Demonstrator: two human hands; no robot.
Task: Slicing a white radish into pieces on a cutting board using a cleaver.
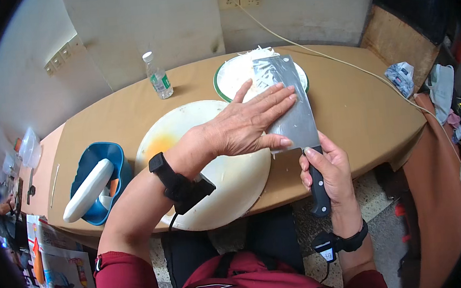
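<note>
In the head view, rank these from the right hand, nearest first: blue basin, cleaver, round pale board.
1. Cleaver: handle gripped in the right hand itself.
2. Round pale board: just to that hand's left, on the table.
3. Blue basin: farthest, at the table's left end, beyond the board.

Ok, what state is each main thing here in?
Broad steel cleaver with black handle: held, flat side showing.
Left grip: open, laid across the blade.
Right grip: closed around the handle.
Green-rimmed white plate: heaped with white shreds.
Round cream-coloured board: lying flat, yellow-stained.
Clear plastic bottle: upright, capped.
Blue plastic basin: uncovered.
Long white radish-like piece: leaning out of the basin.
</note>
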